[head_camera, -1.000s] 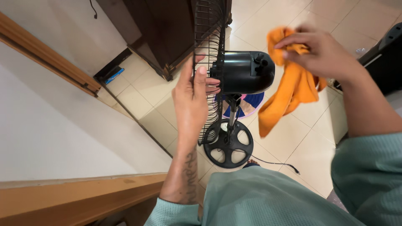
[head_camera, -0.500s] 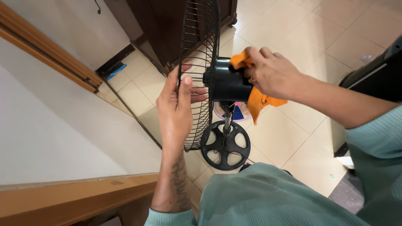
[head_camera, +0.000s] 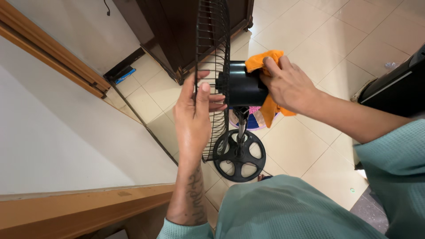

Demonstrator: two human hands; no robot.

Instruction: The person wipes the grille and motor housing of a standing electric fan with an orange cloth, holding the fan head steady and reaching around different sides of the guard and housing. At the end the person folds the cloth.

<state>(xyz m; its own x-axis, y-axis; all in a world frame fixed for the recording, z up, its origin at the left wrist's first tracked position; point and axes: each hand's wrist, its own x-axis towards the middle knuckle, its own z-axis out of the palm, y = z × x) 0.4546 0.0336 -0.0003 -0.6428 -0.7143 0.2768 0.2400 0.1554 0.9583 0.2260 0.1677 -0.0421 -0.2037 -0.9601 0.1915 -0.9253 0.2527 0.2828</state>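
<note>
Right hand (head_camera: 287, 86) is pressing a bunched orange cloth (head_camera: 265, 79) against the rear of the fan's black motor housing (head_camera: 241, 88), fingers curled over the fabric and clamping it to the casing; the cloth's loose tail is hanging down below the housing. Left hand (head_camera: 193, 116) is bracing the wire grille (head_camera: 212, 66), palm flat on the near side, fingertips hooking through the wires. The fan is standing upright on its round spoked base (head_camera: 240, 155) on the beige tiled floor (head_camera: 336, 48), just in front of the person's knees. A dark wooden cabinet (head_camera: 177, 31) is standing behind it.

Step judged: wiping the motor housing while the grille is being steadied. Next pass would call for sliding the cloth round the casing without tipping the stand, left hand holding firm.
</note>
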